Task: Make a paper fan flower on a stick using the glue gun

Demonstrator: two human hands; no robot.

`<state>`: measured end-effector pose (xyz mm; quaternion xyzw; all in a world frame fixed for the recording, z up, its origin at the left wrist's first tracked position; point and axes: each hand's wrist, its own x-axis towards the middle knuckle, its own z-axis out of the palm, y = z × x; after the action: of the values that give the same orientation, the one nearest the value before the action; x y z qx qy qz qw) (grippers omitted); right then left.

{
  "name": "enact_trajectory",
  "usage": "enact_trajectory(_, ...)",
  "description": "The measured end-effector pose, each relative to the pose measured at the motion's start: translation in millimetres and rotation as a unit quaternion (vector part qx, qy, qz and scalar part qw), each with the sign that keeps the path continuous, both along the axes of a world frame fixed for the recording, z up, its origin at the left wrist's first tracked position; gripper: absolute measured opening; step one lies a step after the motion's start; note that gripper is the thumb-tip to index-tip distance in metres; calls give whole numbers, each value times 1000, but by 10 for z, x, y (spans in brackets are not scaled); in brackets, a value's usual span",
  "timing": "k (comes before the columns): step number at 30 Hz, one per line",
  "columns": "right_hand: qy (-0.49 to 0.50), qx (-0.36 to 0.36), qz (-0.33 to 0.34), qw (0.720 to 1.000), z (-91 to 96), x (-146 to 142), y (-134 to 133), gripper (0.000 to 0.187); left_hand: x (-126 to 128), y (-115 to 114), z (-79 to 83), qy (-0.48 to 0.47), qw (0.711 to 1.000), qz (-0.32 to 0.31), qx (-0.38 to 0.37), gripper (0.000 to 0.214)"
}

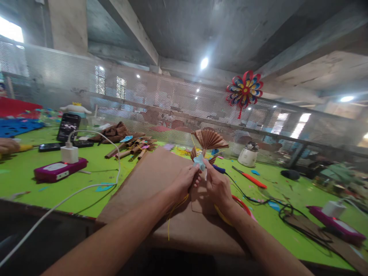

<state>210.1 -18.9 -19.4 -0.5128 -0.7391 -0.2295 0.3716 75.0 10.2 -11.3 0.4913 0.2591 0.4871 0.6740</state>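
Observation:
My left hand (184, 179) is closed around the lower part of a brown pleated paper fan piece (211, 138), whose folds spread upward. At its front sits a light blue paper flower (199, 162), with my left thumb against it. My right hand (216, 183) pinches the flower's right side; a small pale strip hangs below those fingers. Yellow strings (172, 210) trail under my left hand. Brown board or paper (149, 180) lies beneath both hands. Just past my right hand is a blue-handled tool (219, 168) with a black cord.
Brown paper rolls (136, 147) are piled at left, near a phone (68, 127) and a purple power strip (61, 169) with a white cable. A red-handled tool (254, 179), white bottle (247, 154) and coiled black cord (299, 222) lie right. Another person's hand (8, 145) shows far left.

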Motion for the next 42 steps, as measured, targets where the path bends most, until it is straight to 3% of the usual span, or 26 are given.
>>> enact_trajectory(9,-97,-36,-65,993,42,-32,-86,51,-5,-31,49,20,999,17,-24,31)
enact_trajectory(14,-87,-55,-60,993,46,-65,-106,52,-7,-27,48,24,999,25,-30,33)
enact_trajectory(22,-25,-46,-28,998,17,-39,-37,56,-20,-4,-7,40,999,26,18,33)
enact_trajectory(30,-95,-71,-121,986,115,-90,-130,61,-8,21,-18,72,994,51,60,26)
enact_trajectory(38,-109,-79,-90,987,130,-121,-153,58,-11,-17,20,93,990,59,93,27)
enact_trajectory(42,-135,-92,-113,980,137,-126,-157,58,-21,-27,44,116,985,80,98,27)
